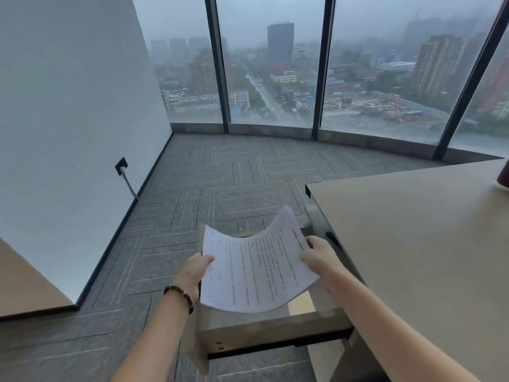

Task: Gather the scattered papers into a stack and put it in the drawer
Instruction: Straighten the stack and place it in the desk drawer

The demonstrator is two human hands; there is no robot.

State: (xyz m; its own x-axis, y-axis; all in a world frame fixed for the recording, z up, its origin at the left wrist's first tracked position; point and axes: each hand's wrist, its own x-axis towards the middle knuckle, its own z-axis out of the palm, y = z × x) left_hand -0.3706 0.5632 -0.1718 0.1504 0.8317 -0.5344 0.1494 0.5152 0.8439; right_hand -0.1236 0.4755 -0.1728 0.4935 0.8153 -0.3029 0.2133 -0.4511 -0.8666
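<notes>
Papers (256, 267) (bowed) gripped by both hands' fingers (309, 259) above open drawer (275, 330) beside desk (413, 244).

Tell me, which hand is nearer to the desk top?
The right hand. It grips the right edge of the paper stack close beside the desk top. The left hand grips the stack's left edge, on the far side from the desk.
</notes>
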